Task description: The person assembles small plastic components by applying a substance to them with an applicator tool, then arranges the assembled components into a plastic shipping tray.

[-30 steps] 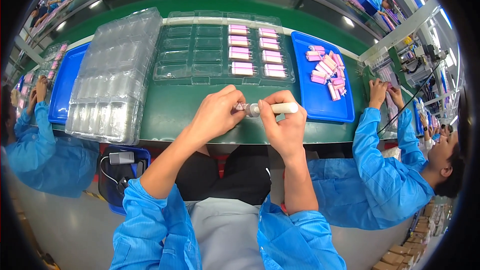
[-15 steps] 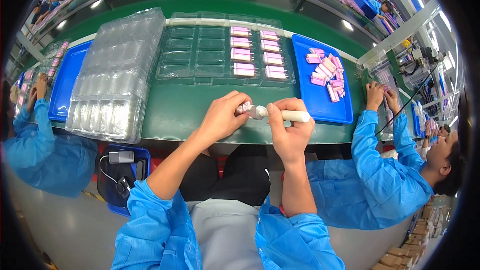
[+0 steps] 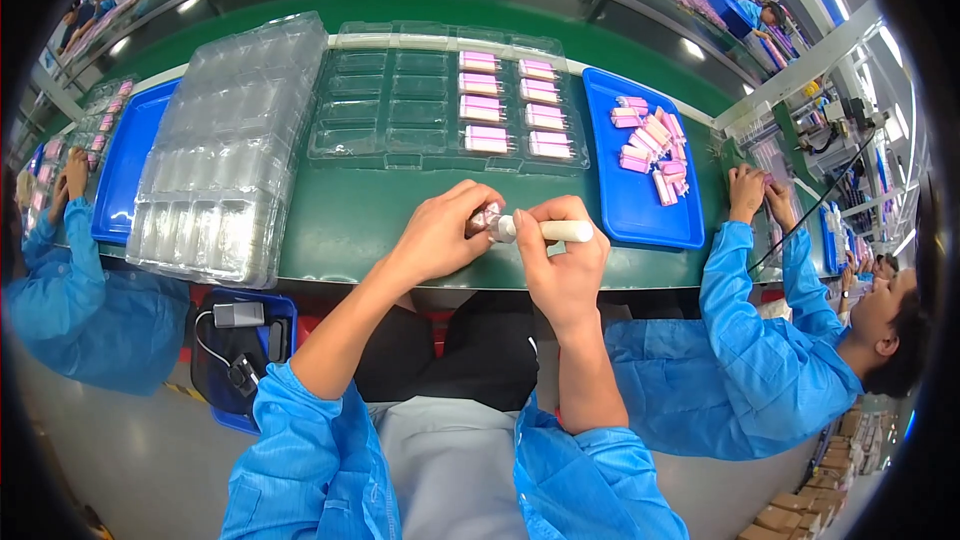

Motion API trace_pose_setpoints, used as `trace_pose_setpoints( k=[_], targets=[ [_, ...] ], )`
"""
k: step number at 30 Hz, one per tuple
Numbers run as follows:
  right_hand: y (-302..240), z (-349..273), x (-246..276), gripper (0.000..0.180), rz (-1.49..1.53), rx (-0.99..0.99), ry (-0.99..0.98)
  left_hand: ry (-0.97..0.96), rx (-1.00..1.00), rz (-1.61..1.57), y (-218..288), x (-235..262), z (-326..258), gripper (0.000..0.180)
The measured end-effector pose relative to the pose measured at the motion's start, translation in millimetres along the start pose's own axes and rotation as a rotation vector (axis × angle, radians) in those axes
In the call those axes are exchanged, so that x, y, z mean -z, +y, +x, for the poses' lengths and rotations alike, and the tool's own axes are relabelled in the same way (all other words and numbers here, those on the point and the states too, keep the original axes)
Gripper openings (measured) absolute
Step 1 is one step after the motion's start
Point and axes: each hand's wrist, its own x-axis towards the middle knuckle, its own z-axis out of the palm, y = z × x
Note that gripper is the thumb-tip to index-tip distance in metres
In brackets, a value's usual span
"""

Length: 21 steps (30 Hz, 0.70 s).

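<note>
My left hand [image 3: 440, 232] is closed, pinching a small pink-and-white block [image 3: 486, 215] that its fingers partly cover. Wrapped in my right hand [image 3: 566, 275] is a white-handled tool [image 3: 567, 231] with a whitish, partly clear head. The head meets the block or lies right against it; the exact contact is too small to make out. Beyond my hands lies a clear compartment tray [image 3: 346, 140], its two right columns filled with pink-and-white blocks [image 3: 486, 138] that have thin pins at one end. To the right, a blue tray [image 3: 650, 224] holds a loose pile of similar blocks [image 3: 660, 140].
A tall stack of clear plastic trays [image 3: 215, 150] stands left on the green table [image 3: 400, 195], with another blue tray [image 3: 130, 175] beside it. A co-worker [image 3: 770, 330] sits close on my right, another [image 3: 90, 300] on my left. Below the left edge is a blue bin [image 3: 230, 420].
My right hand and the white-handled tool have shifted left, nearer to the block. My left hand stays in nearly the same place.
</note>
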Motion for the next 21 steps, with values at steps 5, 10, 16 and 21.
trace_pose_setpoints(
  k=[5,10,16,21],
  targets=[
    [6.0,-3.1,2.8,0.014,0.03,0.015,0.04,-0.041,0.032,-0.007,2.0,1.7,2.4,0.031],
    [8.8,-14.8,2.9,0.014,0.102,0.064,0.136,0.099,0.049,0.037,1.1,-16.8,-5.1,0.033],
    [2.1,-16.8,-4.2,0.015,0.081,0.046,0.105,0.213,0.041,0.035,0.8,-23.0,-7.6,0.032],
    [-1.4,-14.5,-4.2,0.016,0.026,0.01,0.067,0.231,0.011,0.047,0.1,-25.0,-8.5,0.032]
  ],
)
